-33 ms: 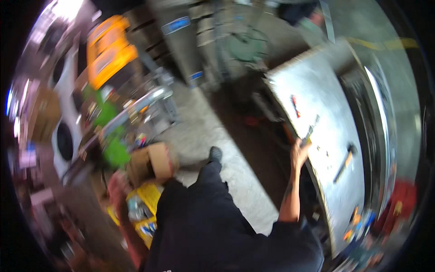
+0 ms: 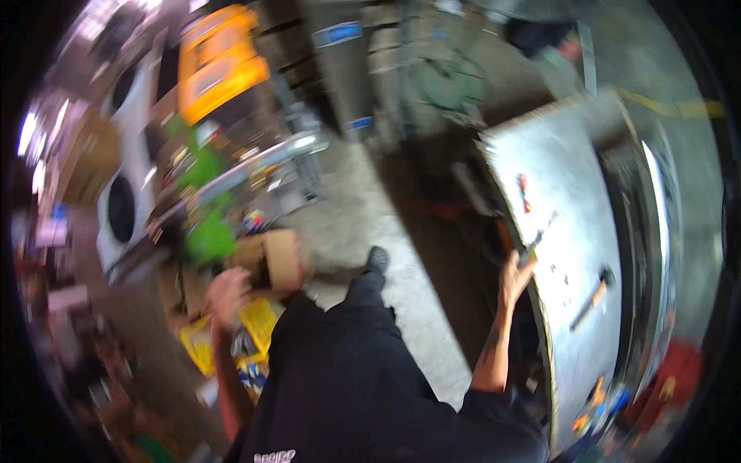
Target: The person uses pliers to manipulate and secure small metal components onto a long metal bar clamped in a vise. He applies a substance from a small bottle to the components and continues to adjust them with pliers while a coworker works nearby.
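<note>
My right hand (image 2: 515, 279) is closed round the handle of a slim hand tool (image 2: 538, 242) at the near edge of a metal-topped table (image 2: 575, 162). The tool has a dark and yellow handle and a narrow metal shaft pointing away over the tabletop; its exact kind is too blurred to name. Beyond it lies a red-handled tool (image 2: 525, 193). A hammer (image 2: 593, 301) with a wooden handle rests to the right, and a few small dark bits (image 2: 559, 276) are between. On the left, my left hand (image 2: 229, 297) hangs above a yellow crate (image 2: 258, 324), its fingers smeared by motion.
An open cardboard box (image 2: 284, 261) stands ahead of the crate. Farther left are a metal rail (image 2: 258, 160), green surfaces (image 2: 210, 238) and an orange-yellow case (image 2: 220, 65). Colourful tools (image 2: 598, 409) sit at the table's near end, beside a red container (image 2: 671, 382). Concrete floor (image 2: 401, 309) runs between.
My left hand has swung forward and to the right, over the crate. The right hand keeps its hold on the tool by the table edge. The whole view has turned a little.
</note>
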`<action>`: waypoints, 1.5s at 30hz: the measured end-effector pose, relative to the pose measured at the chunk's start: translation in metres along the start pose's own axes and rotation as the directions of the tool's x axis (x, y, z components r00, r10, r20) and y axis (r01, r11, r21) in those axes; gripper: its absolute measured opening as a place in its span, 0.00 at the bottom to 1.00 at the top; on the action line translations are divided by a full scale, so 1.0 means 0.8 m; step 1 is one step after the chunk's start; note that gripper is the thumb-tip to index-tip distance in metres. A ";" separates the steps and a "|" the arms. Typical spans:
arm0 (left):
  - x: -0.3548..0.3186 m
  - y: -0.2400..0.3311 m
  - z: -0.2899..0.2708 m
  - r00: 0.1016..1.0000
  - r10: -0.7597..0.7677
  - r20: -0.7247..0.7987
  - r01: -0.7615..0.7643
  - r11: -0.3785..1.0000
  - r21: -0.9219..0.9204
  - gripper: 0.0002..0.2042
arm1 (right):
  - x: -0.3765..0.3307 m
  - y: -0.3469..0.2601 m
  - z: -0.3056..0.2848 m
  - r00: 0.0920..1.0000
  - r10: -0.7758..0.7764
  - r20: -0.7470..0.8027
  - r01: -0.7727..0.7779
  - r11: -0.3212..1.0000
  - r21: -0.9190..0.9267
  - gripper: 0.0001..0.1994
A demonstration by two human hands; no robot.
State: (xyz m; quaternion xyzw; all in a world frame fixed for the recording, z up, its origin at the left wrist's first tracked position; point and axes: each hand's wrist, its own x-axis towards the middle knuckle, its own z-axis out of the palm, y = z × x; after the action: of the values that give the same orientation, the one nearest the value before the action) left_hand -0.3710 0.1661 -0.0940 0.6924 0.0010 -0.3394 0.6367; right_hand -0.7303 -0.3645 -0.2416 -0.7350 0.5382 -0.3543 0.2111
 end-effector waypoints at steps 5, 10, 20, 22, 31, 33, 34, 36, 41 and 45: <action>0.027 -0.044 0.133 0.830 0.060 0.554 -0.184 0.968 0.171 0.21 | -0.155 -0.237 0.038 0.776 0.094 0.623 -0.497 0.699 0.513 0.18; -0.023 -0.039 0.081 0.782 0.320 0.535 -0.467 0.869 0.161 0.29 | -0.314 -0.398 0.097 0.534 -0.025 0.845 -0.630 0.654 0.418 0.26; -0.064 -0.053 -0.128 0.812 0.582 0.048 -0.541 0.719 0.436 0.24 | -0.420 -0.581 0.168 0.316 -0.453 0.834 -0.266 0.801 0.536 0.13; -0.062 -0.035 -0.157 0.831 0.547 0.098 -0.532 0.734 0.421 0.20 | -0.402 -0.610 0.162 0.192 -0.393 0.899 -0.318 0.842 0.436 0.15; -0.020 -0.014 -0.183 0.871 0.475 0.124 -0.488 0.812 0.320 0.18 | -0.384 -0.641 0.184 0.029 -0.327 0.945 -0.682 0.684 0.258 0.18; -0.014 -0.013 -0.180 0.867 0.487 0.106 -0.494 0.816 0.301 0.18 | -0.377 -0.645 0.191 -0.006 -0.318 0.948 -0.672 0.703 0.232 0.19; -0.011 -0.018 -0.177 0.872 0.481 0.092 -0.485 0.821 0.302 0.19 | -0.373 -0.646 0.195 -0.018 -0.314 0.949 -0.666 0.712 0.223 0.19; -0.010 -0.019 -0.171 0.882 0.466 0.063 -0.463 0.837 0.291 0.18 | -0.367 -0.647 0.201 -0.064 -0.330 0.942 -0.653 0.728 0.211 0.21; -0.018 -0.010 -0.165 0.916 0.400 0.007 -0.392 0.893 0.220 0.17 | -0.367 -0.644 0.206 -0.094 -0.316 0.944 -0.641 0.745 0.185 0.20; -0.012 -0.016 -0.156 0.920 0.386 -0.067 -0.365 0.906 0.214 0.19 | -0.374 -0.645 0.207 -0.106 -0.323 0.940 -0.660 0.730 0.177 0.19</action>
State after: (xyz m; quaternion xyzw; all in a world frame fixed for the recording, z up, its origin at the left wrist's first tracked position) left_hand -0.3256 0.2828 -0.1057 0.7565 -0.1318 -0.1711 0.6174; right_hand -0.3262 0.0763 -0.0819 -0.5331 0.1448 0.1806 0.8138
